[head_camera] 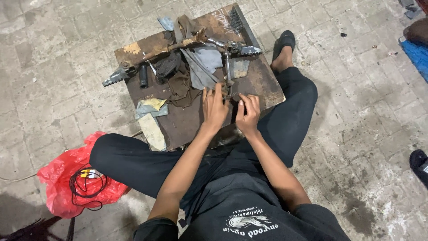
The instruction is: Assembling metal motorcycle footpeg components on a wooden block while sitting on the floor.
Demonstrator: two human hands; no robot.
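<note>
A rusty footrest bar (178,45) with toothed pegs at both ends lies across a brown metal board (263,82) between my legs. From its right end a chrome lever arm (228,67) runs down toward me. My left hand (214,107) lies flat with fingers spread beside the lever's lower end. My right hand (248,111) pinches a small part at that lower end; the part itself is hidden by my fingers. Grey and brown rags (200,67) lie under the bar.
Torn sandpaper sheets (151,122) lie at the board's near left. A black cylindrical grip (143,76) sits by the left peg. A red plastic bag (67,178) with black cable rests on the paved floor at left. Another person's shoe (419,163) is at right.
</note>
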